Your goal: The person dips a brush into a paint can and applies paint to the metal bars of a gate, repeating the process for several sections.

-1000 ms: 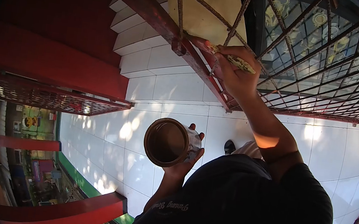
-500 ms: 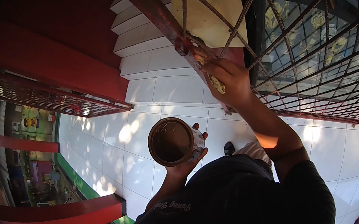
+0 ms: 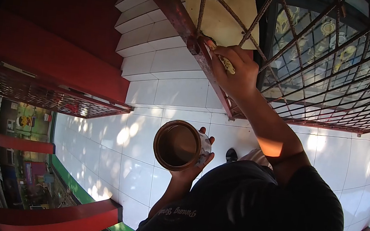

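A brush [image 3: 226,65] is at the lattice-side edge of the red frame [image 3: 175,17], beside a small lug [image 3: 194,47] — whether its tip touches is too dark to tell. The right hand [image 3: 241,71] has its grip pinching the handle. Well apart, the left hand [image 3: 194,167] has its grip curled around an open can [image 3: 205,143], above the tiled floor [image 3: 139,175].

Open space lies left of the can [image 3: 175,167] above the tiled floor [image 3: 137,174]; beyond the can, the red frame [image 3: 178,15] and crossed bars [image 3: 298,38] block the way.
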A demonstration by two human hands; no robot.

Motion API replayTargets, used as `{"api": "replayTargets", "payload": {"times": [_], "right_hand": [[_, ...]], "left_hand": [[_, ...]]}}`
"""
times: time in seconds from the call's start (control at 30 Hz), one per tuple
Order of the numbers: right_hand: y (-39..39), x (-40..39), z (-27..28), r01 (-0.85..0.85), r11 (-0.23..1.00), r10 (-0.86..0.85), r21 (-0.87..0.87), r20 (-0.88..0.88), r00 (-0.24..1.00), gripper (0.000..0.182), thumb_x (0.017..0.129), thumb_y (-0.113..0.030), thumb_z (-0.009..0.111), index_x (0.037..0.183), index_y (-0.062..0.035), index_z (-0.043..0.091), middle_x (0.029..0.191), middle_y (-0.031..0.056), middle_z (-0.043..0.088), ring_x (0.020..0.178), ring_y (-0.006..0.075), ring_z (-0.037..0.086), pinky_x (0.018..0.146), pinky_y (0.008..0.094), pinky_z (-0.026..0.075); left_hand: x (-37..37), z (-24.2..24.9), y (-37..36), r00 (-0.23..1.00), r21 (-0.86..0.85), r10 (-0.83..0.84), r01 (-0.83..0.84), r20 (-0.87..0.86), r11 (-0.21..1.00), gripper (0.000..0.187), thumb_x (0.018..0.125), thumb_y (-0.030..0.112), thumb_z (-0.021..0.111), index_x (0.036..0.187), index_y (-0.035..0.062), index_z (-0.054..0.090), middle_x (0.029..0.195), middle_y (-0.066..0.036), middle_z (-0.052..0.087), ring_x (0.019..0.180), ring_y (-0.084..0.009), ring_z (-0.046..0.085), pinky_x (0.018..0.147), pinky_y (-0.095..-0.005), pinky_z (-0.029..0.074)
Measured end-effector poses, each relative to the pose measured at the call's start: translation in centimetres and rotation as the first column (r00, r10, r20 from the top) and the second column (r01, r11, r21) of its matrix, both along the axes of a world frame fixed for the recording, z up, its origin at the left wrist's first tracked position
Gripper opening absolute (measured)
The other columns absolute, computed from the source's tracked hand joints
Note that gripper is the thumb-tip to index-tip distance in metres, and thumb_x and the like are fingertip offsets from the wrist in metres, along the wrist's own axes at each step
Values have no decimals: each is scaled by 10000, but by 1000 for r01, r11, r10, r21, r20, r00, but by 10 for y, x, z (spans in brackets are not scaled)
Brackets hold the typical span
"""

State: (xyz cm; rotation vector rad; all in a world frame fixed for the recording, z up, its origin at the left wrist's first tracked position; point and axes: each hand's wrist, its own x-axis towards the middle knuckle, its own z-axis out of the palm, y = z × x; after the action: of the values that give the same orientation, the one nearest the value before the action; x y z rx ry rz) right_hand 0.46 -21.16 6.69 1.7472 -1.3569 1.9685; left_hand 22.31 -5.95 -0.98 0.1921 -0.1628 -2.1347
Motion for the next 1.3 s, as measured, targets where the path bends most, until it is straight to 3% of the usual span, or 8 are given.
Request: {"api": "replayTargets", "payload": {"times": [0.17,0.47,0.57,0.77,0.87,1.07,1.17,1.3], "right_hand": [[4,-8,-3,-1,996,14,-85,147,989,120,773,-72,760,875,-93,701,820,78,690,682,220,694,595,312,539],[0,-18,-1,-40,995,61,-92,243,968,148,764,28,751,889,-30,695,865,129,694,725,197,688,666,254,525],[4,-22,-19,-79,987,99,-139,149,984,169,747,23,758,887,-49,697,897,124,694,752,203,700,662,259,539],[6,-22,-47,-110,989,74,-102,-301,951,263,698,60,746,915,-75,684,940,110,689,793,246,713,635,310,578],[17,-27,-59,-114,993,99,-26,-329,939,282,692,62,742,930,-77,682,964,109,690,791,253,713,643,320,586],[23,-23,-52,-72,997,64,-40,-189,980,273,689,59,754,918,-70,681,960,105,688,822,264,713,670,319,592],[19,-23,-60,-75,997,71,-5,-263,962,277,677,55,753,918,-62,684,970,109,682,852,267,711,692,325,593],[27,-31,-83,-149,988,147,26,-410,900,268,666,25,724,918,-56,685,978,102,674,891,287,704,709,351,595]], "left_hand": [[4,-1,3,1000,6,7,-7,-20,1000,751,862,694,518,1444,231,412,1512,-142,351,1390,-429,326,1049,-626,382],[4,0,5,999,82,21,-17,-41,997,768,861,706,498,1449,222,403,1515,-142,351,1386,-447,322,1026,-640,395],[5,-4,4,998,89,14,-8,-65,996,766,860,706,499,1447,222,406,1511,-143,360,1379,-444,335,1018,-638,404],[7,-2,2,1000,121,-2,0,13,993,759,853,697,516,1440,226,417,1500,-127,385,1377,-430,350,1013,-652,396],[4,3,4,1000,62,17,-16,-22,998,799,878,663,524,1448,126,373,1467,-161,391,1349,-444,369,1015,-641,437],[4,3,2,999,71,-2,5,-43,997,801,872,665,532,1452,136,370,1465,-169,390,1340,-440,380,1013,-636,442],[3,0,0,999,46,-5,6,-33,999,763,849,706,512,1433,223,420,1496,-149,375,1357,-445,370,989,-668,417],[5,-2,-1,1000,28,2,-1,-16,1000,768,855,716,490,1434,218,416,1494,-159,365,1355,-457,366,981,-656,429]]}}
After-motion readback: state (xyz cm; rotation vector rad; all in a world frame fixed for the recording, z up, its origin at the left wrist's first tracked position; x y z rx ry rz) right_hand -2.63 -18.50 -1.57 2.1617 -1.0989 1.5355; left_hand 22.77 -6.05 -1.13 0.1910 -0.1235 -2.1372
